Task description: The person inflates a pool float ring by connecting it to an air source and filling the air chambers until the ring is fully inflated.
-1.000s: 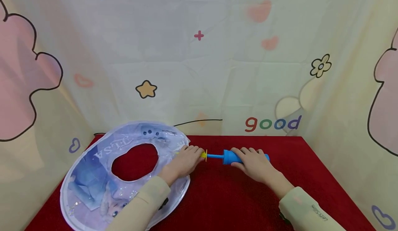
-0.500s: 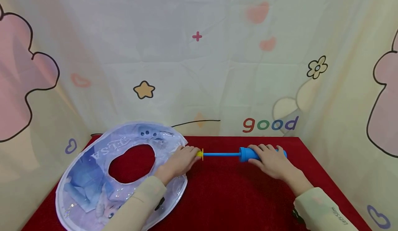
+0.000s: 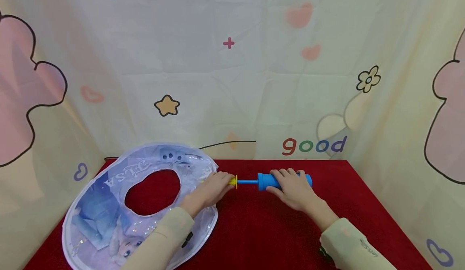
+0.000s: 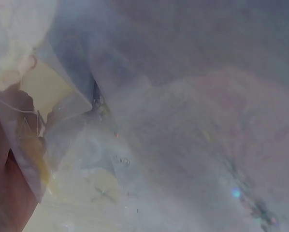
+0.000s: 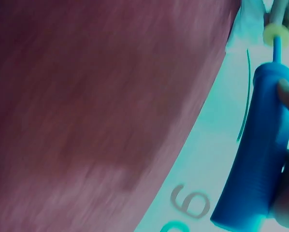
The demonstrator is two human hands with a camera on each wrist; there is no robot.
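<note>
A: Red table, backed by a pale curtain printed with hearts, a star and the word "good". What's on the left?

B: A flat swim ring, clear plastic with blue cartoon print, lying on the left part of the table, its hole showing the red cloth. Its far right edge sits under the left hand.

A: Fingers of that hand?

B: Curled down over the ring's edge and around the yellow tip of the pump. They look closed on that tip, pinching it at the ring. The valve itself is hidden under the fingers. The left wrist view is only blurred plastic, no help.

A: And the right hand?

B: Wrapped over the blue pump barrel, fingers curled across the top, thumb side hidden. The right wrist view shows the barrel up close with a fingertip on it, and the thin blue rod running to the yellow disc.

A: Where does the pump lie?

B: Lengthwise along the back of the table, between the two hands, just right of the ring. A short stretch of rod shows between barrel and yellow tip. Both sleeves are cream.
</note>
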